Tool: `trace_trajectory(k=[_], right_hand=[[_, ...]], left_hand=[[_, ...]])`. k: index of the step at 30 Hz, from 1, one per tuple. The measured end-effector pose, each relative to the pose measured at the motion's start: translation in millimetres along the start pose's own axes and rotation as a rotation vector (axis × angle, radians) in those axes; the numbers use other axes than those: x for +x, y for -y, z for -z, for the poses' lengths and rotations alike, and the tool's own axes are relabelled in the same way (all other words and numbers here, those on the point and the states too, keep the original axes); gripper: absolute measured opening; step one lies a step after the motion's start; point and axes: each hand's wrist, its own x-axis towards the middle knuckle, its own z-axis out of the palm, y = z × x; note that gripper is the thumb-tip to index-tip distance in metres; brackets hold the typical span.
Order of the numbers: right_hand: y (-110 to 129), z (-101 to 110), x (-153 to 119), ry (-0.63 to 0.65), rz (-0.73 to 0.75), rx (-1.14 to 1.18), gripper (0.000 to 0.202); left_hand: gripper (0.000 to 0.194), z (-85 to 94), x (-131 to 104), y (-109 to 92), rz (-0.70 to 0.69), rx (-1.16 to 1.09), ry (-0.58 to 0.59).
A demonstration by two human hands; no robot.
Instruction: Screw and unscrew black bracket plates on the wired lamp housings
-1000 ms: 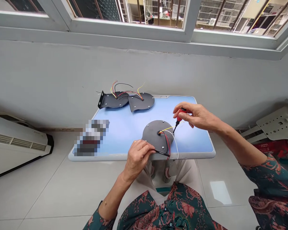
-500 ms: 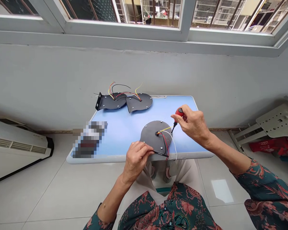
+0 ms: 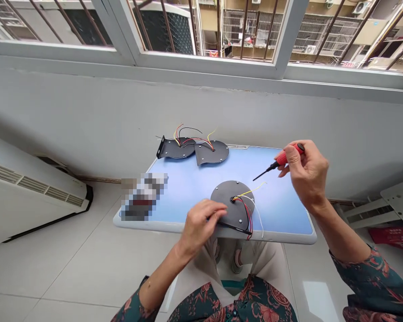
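Note:
A dark grey rounded metal plate (image 3: 225, 194) with screws lies near the front edge of the blue table (image 3: 184, 197). Yellow, white, red and black wires come out of its central hole. My left hand (image 3: 203, 223) pinches the plate's left front edge, by its bent black flange. In my right hand (image 3: 307, 172) is a red-handled screwdriver (image 3: 284, 157), its black shaft pointing down and left. The tip hangs above the table, behind and right of the plate, touching nothing.
Two similar wired plates (image 3: 178, 150) (image 3: 212, 154) overlap at the table's back left. A pixelated patch covers something at the left edge. Behind the table stand a wall and a barred window. A white appliance (image 3: 36, 188) is at far left.
My right hand has lifted the screwdriver off the plate's right edge and moved right, tilting it flatter. My left hand stays at the plate. The whole view has shifted.

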Motion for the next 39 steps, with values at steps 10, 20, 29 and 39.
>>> trace_trajectory(k=[10,20,29,39], right_hand=[[-33.9,-56.3,6.7,0.094,0.216,-0.104,0.030],[-38.5,-67.9,7.4,0.139,0.271,-0.165,0.026],[-41.4,-69.6,6.4,0.135,0.271,-0.177,0.026],[-40.8,-70.7,5.5,0.166,0.276,-0.180,0.025]], left_hand=[[0.031,-49.2,109.4,72.6,0.361,-0.493,0.385],[0.030,-54.8,97.9,78.0,0.328,-0.505,0.411],[0.020,-52.5,98.2,73.6,0.269,-0.394,0.429],[0.018,-48.9,99.5,69.7,0.243,-0.352,0.426]])
